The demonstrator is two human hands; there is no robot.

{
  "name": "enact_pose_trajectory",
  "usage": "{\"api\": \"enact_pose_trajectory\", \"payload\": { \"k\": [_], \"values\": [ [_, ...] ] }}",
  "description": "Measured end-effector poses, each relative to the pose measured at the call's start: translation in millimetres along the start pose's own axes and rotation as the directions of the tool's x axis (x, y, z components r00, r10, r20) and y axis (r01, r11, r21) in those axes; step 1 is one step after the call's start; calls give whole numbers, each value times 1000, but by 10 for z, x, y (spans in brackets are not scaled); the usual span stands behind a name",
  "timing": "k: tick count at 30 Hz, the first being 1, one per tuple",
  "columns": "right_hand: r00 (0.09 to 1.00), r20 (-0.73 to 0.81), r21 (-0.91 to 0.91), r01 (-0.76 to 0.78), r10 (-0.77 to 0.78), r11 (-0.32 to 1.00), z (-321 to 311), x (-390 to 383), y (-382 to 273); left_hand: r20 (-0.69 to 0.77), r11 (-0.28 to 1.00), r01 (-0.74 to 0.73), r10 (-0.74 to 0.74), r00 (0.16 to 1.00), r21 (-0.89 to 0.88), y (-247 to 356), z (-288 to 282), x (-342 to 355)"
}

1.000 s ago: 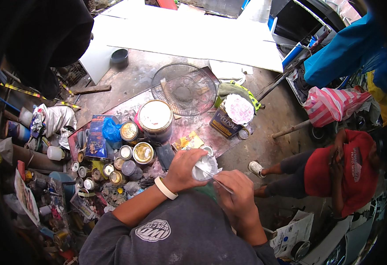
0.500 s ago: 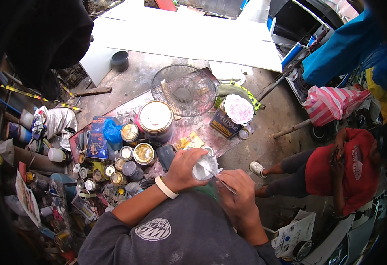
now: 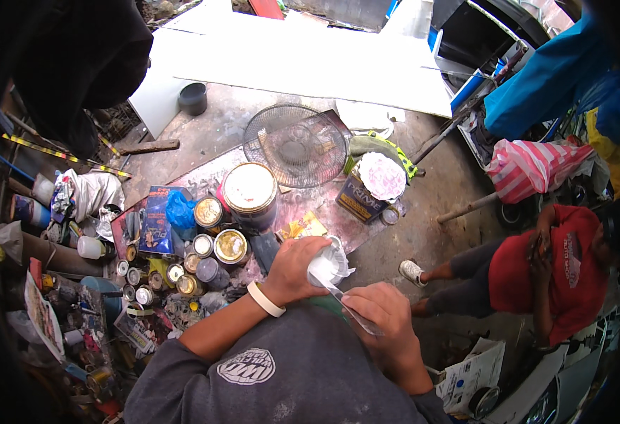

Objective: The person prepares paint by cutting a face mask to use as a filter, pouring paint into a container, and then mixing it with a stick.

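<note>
My left hand point(image 3: 292, 272), with a pale band at its wrist, is wrapped round a small cup point(image 3: 340, 261) with white, ragged-looking walls. White material point(image 3: 324, 269) shows inside it. My right hand point(image 3: 386, 311) is closed on a thin, flat, translucent stick point(image 3: 336, 292). The stick's far end reaches the white material at the cup's mouth, and its near end sticks out below my fingers. The cup is tilted toward me, above the near edge of the stained work surface.
Paint cans point(image 3: 231, 246) and a large white-topped bucket point(image 3: 251, 186) crowd the left. A fan guard point(image 3: 296, 146) lies beyond, beside a dark box point(image 3: 361, 199) with a white-crusted top. To the right is a person in a red shirt point(image 3: 547, 272). A white panel point(image 3: 303, 60) spans the back.
The stick has swung and moved slightly toward me with my right hand, from deeper inside the cup to its near rim. The cup has turned a little; my left hand keeps its hold.
</note>
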State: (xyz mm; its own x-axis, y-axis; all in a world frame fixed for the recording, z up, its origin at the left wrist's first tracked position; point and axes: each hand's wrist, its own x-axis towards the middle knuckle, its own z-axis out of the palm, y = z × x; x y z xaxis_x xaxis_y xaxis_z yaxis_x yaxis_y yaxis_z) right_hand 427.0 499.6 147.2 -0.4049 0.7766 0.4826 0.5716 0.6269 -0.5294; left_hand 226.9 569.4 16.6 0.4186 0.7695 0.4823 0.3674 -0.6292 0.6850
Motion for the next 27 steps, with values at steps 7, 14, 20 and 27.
{"api": "enact_pose_trajectory", "payload": {
  "k": [7, 14, 20, 27],
  "values": [
    [999, 33, -49, 3, -1, 999, 109, 2, 129, -14, 1000, -22, 22, 1000, -12, 26, 19, -25],
    [999, 46, -11, -17, 18, 1000, -40, 11, 0, 3, 1000, -4, 4, 1000, -15, 16, -7, -27],
    [999, -11, 17, -41, 41, 999, 102, 18, 109, -17, 1000, -15, 15, 1000, -13, 16, 18, -20],
    [997, 73, 20, -35, 33, 999, -116, -7, -10, -24, 1000, -5, 5, 1000, -5, -4, 17, -24]
  ]
}}
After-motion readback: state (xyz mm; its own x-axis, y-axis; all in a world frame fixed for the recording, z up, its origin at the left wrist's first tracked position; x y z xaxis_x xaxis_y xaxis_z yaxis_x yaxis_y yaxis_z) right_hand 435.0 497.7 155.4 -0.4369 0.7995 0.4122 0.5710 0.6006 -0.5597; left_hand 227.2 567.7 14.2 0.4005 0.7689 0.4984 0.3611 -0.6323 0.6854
